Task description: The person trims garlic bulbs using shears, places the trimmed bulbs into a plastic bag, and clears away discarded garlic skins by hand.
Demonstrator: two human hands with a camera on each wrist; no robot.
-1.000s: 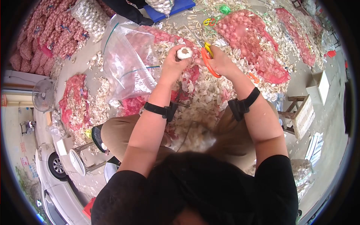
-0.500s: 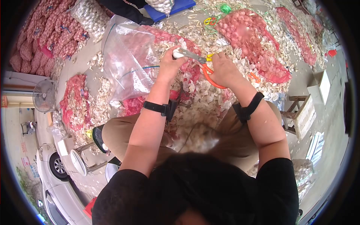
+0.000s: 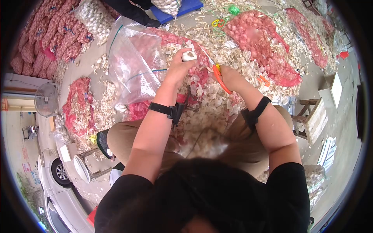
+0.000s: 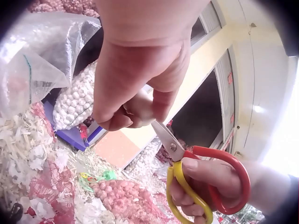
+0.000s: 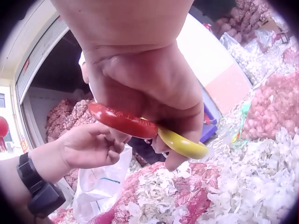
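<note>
Between its thumb and fingers, the left hand (image 3: 178, 69) holds a white garlic bulb (image 3: 189, 56), its cut stem end showing in the head view. The right hand (image 3: 231, 79) grips scissors by a red-orange handle (image 3: 221, 80) and a yellow one. In the head view the blades (image 3: 206, 53) point up and away, just right of the bulb. From the left wrist, the bulb (image 4: 140, 108) is partly covered by fingers, with the blade tips close beneath it. The right wrist view shows the red handle (image 5: 122, 122) and yellow handle (image 5: 182, 143) in the right hand (image 5: 149, 93).
Garlic skins (image 3: 210, 101) cover the ground between the knees. A clear plastic bag (image 3: 134, 66) lies at the left, a red net of garlic (image 3: 252, 39) at the upper right. Stacked net sacks (image 3: 58, 27) fill the upper left; a wooden stool (image 3: 312, 120) stands at the right.
The scissors, which lay across the bulb half a second ago, have swung off it to the right and now point away. The left hand has turned the bulb so its stem end shows again.
</note>
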